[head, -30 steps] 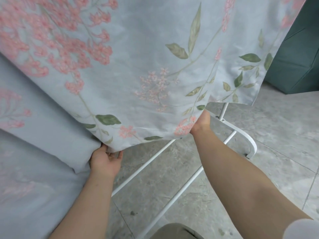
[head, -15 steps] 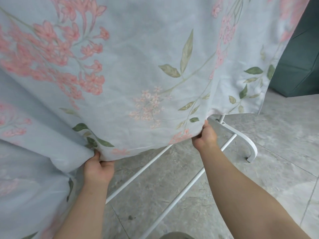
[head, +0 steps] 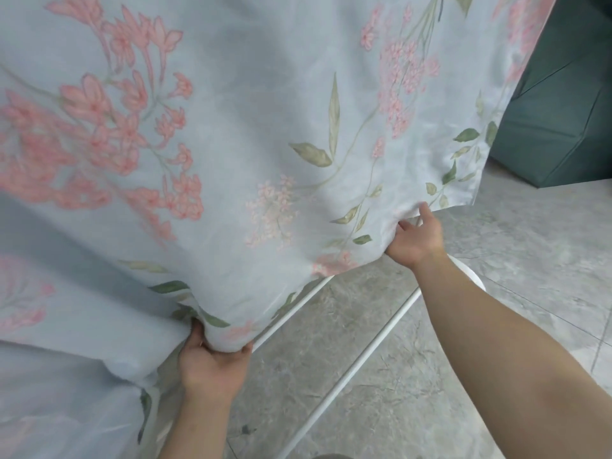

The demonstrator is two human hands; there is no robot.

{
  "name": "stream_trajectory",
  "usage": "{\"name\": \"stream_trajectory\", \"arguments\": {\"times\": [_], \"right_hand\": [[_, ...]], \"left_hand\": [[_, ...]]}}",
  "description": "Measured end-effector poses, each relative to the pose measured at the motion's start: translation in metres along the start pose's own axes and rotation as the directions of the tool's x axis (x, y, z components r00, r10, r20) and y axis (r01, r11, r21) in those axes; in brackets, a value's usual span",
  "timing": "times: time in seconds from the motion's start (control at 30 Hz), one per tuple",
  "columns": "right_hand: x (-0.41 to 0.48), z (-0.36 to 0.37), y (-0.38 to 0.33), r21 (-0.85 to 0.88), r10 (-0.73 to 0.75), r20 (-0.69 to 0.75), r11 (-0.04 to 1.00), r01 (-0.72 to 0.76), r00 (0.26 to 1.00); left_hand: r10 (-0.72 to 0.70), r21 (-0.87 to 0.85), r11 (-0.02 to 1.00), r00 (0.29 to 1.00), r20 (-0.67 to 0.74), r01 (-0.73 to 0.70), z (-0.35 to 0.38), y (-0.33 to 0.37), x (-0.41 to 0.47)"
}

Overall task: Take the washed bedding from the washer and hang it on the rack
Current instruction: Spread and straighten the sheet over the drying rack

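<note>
A pale blue bedsheet (head: 251, 134) printed with pink flowers and green leaves hangs draped over a white rack and fills most of the view. My left hand (head: 212, 366) grips its lower hem at the bottom centre, fingers curled under the cloth. My right hand (head: 415, 240) pinches the same hem further right, near the sheet's corner. Two white rack tubes (head: 351, 369) slant across the floor beneath the sheet. The top of the rack is hidden by the fabric.
Grey marbled floor tiles (head: 530, 260) spread out to the right and below. A dark green covered object (head: 563, 104) stands at the upper right behind the sheet's edge. A curved white rack foot (head: 477, 279) shows behind my right forearm.
Both hands have kept their hold on the hem and pulled it down and apart; the right hand has shifted right toward the corner, and the sheet hangs lower and flatter.
</note>
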State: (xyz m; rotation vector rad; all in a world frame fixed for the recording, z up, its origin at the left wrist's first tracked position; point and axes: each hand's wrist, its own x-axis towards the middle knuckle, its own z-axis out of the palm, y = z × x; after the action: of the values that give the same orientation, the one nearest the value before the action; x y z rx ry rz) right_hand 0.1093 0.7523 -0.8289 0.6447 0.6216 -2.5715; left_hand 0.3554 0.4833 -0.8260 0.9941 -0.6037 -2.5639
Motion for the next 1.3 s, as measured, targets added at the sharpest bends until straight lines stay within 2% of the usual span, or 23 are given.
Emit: {"name": "stream_trajectory", "arguments": {"times": [0.07, 0.13, 0.27, 0.37, 0.47, 0.57, 0.8, 0.9, 0.97, 1.1, 1.17, 1.23, 1.3], "right_hand": [[-0.002, 0.011, -0.004, 0.036, 0.012, 0.085, 0.999, -0.015, 0.996], [0.0, 0.017, -0.001, 0.004, 0.002, 0.102, 1.0, -0.002, 0.995], [0.013, 0.019, 0.007, -0.11, -0.002, -0.014, 0.994, 0.001, 1.0], [0.02, 0.018, 0.007, -0.14, -0.027, -0.104, 0.99, 0.013, 0.994], [0.018, 0.013, 0.005, -0.137, -0.195, -0.238, 0.976, 0.166, 0.952], [0.015, 0.015, 0.002, -0.146, -0.248, -0.334, 0.967, 0.21, 0.909], [0.006, 0.009, -0.012, -0.126, -0.251, -0.435, 0.968, 0.217, 0.865], [-0.003, 0.013, -0.009, -0.107, -0.264, -0.45, 0.964, 0.241, 0.853], [-0.011, 0.014, -0.01, -0.101, -0.263, -0.449, 0.964, 0.244, 0.854], [-0.029, 0.005, 0.001, -0.029, -0.257, -0.268, 0.965, 0.259, 0.928], [-0.047, -0.002, 0.033, 0.016, -0.206, -0.151, 0.977, 0.211, 0.967], [-0.071, -0.01, 0.082, 0.027, -0.058, -0.08, 0.998, 0.06, 0.995], [-0.092, -0.025, 0.136, -0.044, 0.123, -0.15, 0.99, -0.131, 0.981]], "left_hand": [[0.02, -0.025, 1.0, 0.995, 0.102, -0.018, 0.005, 0.003, 0.001], [0.04, -0.073, 0.997, 0.99, 0.132, -0.03, 0.01, 0.008, 0.005], [0.028, -0.114, 0.993, 0.977, 0.209, -0.004, 0.017, 0.013, 0.004], [0.035, -0.023, 0.999, 0.962, 0.271, -0.03, 0.021, 0.013, 0.004], [0.052, 0.027, 0.998, 0.988, 0.147, -0.057, 0.024, 0.014, 0.017], [0.027, 0.056, 0.998, 1.0, -0.008, -0.026, 0.027, 0.013, 0.034], [0.08, -0.033, 0.996, 0.997, 0.004, -0.08, 0.015, 0.044, 0.047], [0.059, -0.056, 0.997, 0.998, 0.037, -0.057, 0.019, 0.044, 0.036], [0.062, 0.01, 0.998, 0.998, 0.008, -0.062, 0.019, 0.043, 0.028], [0.08, 0.128, 0.99, 0.99, -0.114, -0.066, 0.006, 0.05, 0.018], [0.083, 0.228, 0.973, 0.982, -0.171, -0.043, -0.005, 0.053, 0.008], [0.033, 0.359, 0.933, 0.984, -0.175, 0.033, -0.019, 0.051, -0.007], [-0.064, 0.452, 0.882, 0.985, -0.163, 0.132, -0.045, 0.046, -0.016]]}}
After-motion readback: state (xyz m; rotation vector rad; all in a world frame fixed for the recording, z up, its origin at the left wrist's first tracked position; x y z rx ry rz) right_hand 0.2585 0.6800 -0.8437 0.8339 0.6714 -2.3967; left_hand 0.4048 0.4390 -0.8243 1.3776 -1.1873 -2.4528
